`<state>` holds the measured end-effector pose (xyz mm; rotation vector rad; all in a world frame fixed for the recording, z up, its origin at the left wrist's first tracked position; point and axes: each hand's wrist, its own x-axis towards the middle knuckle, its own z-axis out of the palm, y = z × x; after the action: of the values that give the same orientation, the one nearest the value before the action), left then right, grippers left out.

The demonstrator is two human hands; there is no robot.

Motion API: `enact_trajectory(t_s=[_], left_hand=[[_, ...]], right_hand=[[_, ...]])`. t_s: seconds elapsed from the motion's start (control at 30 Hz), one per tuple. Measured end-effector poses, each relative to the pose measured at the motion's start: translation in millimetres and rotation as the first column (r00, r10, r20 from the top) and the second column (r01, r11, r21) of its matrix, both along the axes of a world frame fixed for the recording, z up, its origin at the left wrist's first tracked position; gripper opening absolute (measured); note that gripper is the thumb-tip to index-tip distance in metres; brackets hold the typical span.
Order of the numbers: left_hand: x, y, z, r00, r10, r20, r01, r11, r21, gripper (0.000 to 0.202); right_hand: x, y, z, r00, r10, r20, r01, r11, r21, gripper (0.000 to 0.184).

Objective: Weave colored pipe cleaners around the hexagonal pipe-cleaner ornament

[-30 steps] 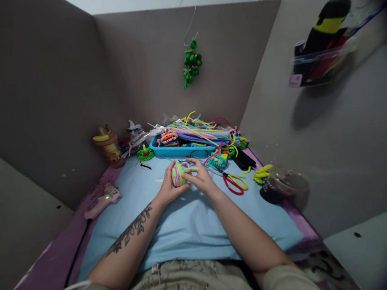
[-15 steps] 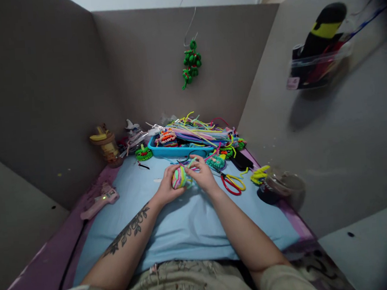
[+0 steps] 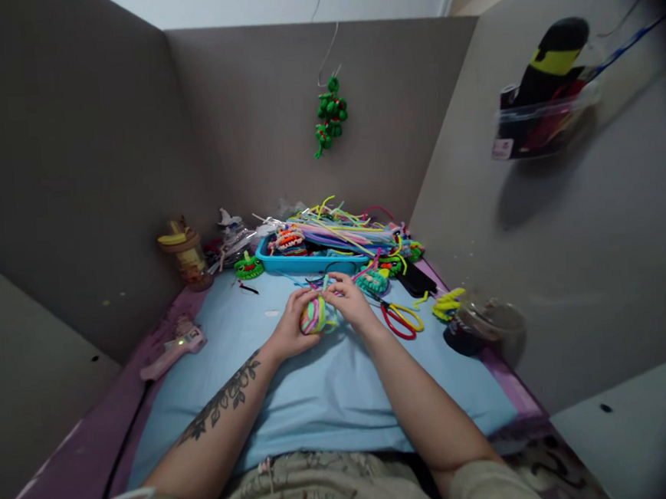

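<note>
My left hand (image 3: 290, 331) is closed round a small ball wound from pastel pipe cleaners (image 3: 313, 315), held just above the light blue mat (image 3: 321, 389). My right hand (image 3: 352, 302) pinches a loose green strand at the top of that ball, its fingers bent. Both hands meet in the middle of the mat, just in front of a blue tray (image 3: 311, 263) heaped with coloured pipe cleaners (image 3: 343, 229).
Red and yellow scissors (image 3: 401, 317) lie right of my right hand, with a dark bowl (image 3: 477, 326) beyond. A pink glue gun (image 3: 173, 348) lies at the left, a yellow-lidded jar (image 3: 183, 253) behind it. A green figure (image 3: 331, 115) hangs on the back partition.
The ball has turned in my left hand and shifted slightly, while my right hand's fingers moved from its side up to its top, working the strand.
</note>
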<state>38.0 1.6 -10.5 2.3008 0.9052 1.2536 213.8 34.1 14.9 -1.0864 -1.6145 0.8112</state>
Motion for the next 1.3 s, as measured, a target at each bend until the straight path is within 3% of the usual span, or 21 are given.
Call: enact_trajectory(t_s=[0.2, 0.37, 0.5, 0.73, 0.83, 0.97, 1.07, 1.3], left_hand=[[1.9, 5.8, -7.1, 0.999, 0.051, -0.004, -0.051, 0.999, -0.017, 0.09], [5.4, 10.2, -12.7, 0.99, 0.135, 0.052, -0.128, 0.985, -0.116, 0.095], [8.2, 10.2, -10.4, 0.98, 0.179, 0.092, -0.166, 0.977, -0.133, 0.089], [5.4, 8.6, -4.3, 0.985, 0.164, 0.046, -0.164, 0.986, 0.002, 0.075], [3.8, 9.7, -6.0, 0.974, 0.215, 0.078, -0.207, 0.973, -0.099, 0.075], [3.9, 11.1, -8.9, 0.937, 0.291, 0.194, -0.225, 0.927, -0.3, 0.074], [4.2, 12.0, -9.1, 0.921, 0.281, 0.269, -0.174, 0.917, -0.36, 0.072], [2.4, 15.3, -11.6, 0.904, 0.288, 0.315, -0.136, 0.894, -0.427, 0.066]], right_hand=[[-11.5, -0.6, -8.3, 0.995, -0.049, 0.09, 0.037, 0.992, 0.124, 0.015], [-24.3, -8.3, -9.1, 0.991, -0.097, 0.096, 0.069, 0.963, 0.261, 0.009], [-23.5, -9.3, -5.9, 0.994, -0.083, 0.075, 0.065, 0.973, 0.223, 0.011], [-20.2, -5.1, -6.6, 0.998, -0.042, 0.045, 0.037, 0.994, 0.1, 0.018], [-19.5, -7.1, -2.8, 0.997, -0.082, 0.013, 0.08, 0.991, 0.109, 0.011], [-14.7, -14.2, 4.3, 0.982, -0.189, -0.011, 0.183, 0.931, 0.315, 0.012], [-12.5, -18.0, 3.1, 0.984, -0.152, 0.098, 0.097, 0.902, 0.421, 0.009], [-17.5, -18.8, -6.6, 0.964, -0.058, 0.259, -0.076, 0.875, 0.478, 0.022]])
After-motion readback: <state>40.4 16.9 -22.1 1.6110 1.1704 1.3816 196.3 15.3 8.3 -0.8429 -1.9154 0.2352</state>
